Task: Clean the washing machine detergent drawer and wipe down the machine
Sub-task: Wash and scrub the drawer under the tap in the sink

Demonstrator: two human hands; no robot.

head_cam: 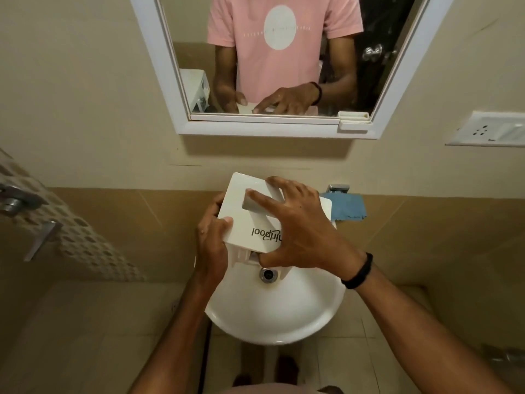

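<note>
A white detergent drawer with a black logo on its front panel is held over the white sink. My left hand grips the drawer's left edge, thumb on the panel. My right hand lies across the front panel with fingers spread; the index finger reaches over the grey handle recess and the thumb hooks under the panel's lower edge. The drawer's compartments are mostly hidden under the panel and hands. A blue cloth lies at the sink's back right.
A white-framed mirror hangs above the sink and reflects a person in a pink shirt. A wall socket sits at the right. A metal fixture and patterned tiles are at the left. The sink drain shows below the drawer.
</note>
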